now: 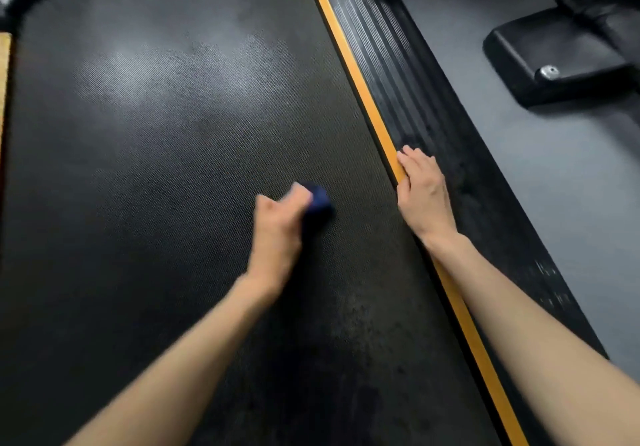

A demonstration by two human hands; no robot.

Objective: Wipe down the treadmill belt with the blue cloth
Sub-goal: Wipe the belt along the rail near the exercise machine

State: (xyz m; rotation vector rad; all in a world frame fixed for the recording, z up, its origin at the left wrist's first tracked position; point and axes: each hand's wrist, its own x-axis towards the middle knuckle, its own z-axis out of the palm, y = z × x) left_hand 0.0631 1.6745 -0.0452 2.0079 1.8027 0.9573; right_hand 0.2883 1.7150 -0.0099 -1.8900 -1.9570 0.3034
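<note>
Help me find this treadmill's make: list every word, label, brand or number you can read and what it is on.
None can be read: no text shows on the treadmill belt, the orange strip or the blue cloth.
The pale marks on the side rail are too blurred to read as print.

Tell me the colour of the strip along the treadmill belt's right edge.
Orange-yellow; the strip borders the black treadmill belt, seen best in the head view.

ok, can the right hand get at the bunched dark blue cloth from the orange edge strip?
Probably yes: the right hand rests on the orange edge strip, with only bare black textured belt between it and the bunched dark blue cloth, though the left hand grips it.
</note>
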